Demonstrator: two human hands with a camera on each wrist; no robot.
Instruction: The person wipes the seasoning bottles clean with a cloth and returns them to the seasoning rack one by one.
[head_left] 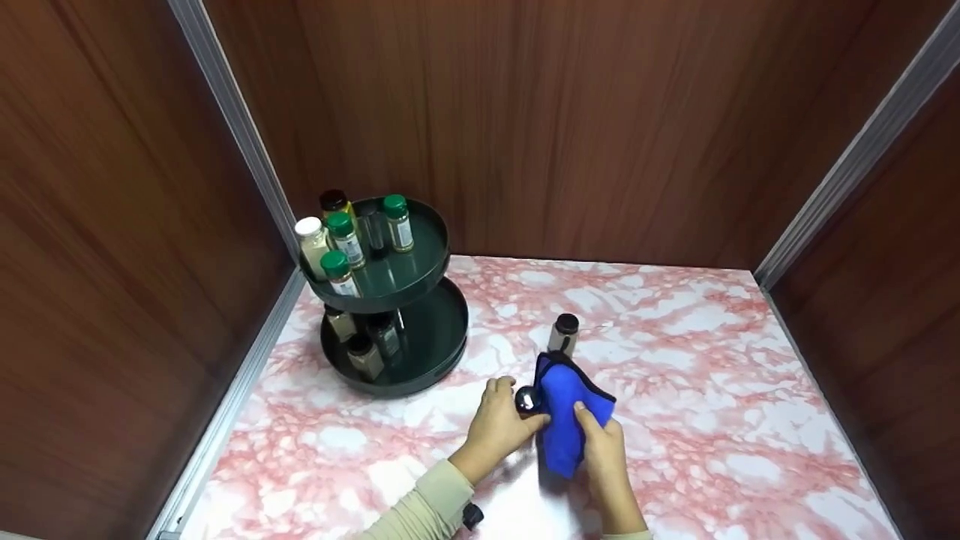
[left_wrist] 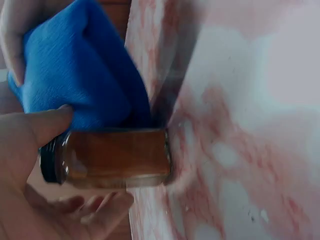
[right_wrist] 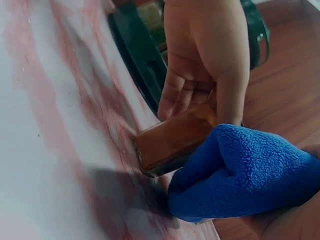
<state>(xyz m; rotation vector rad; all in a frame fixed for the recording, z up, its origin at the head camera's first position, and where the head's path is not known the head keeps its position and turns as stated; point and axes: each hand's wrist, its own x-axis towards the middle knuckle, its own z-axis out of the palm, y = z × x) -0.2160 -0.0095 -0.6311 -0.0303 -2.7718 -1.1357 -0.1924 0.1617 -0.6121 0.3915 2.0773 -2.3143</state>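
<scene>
A square glass jar of brown spice (left_wrist: 117, 155) with a dark, shiny lid (head_left: 528, 399) stands upright on the table. My left hand (head_left: 499, 427) is around it, thumb on the cloth side and fingers on the other. A small gap shows between those fingers (left_wrist: 107, 212) and the glass. My right hand (head_left: 606, 450) grips a folded blue cloth (head_left: 562, 420) with black edging, its thumb lying on top. In the right wrist view the cloth (right_wrist: 250, 170) bulges against the jar's side, partly covering it. Behind the cloth stands another black-lidded jar (head_left: 564, 336), its lower part hidden.
A two-tier dark green turntable (head_left: 420, 285) stands at the back left. Its upper tier carries several bottles, some with green caps (head_left: 341, 223) and one with a white cap (head_left: 308, 226). Black-lidded jars (head_left: 365, 356) sit below. Wood-grain walls (head_left: 525, 135) enclose the marbled table (head_left: 720, 420).
</scene>
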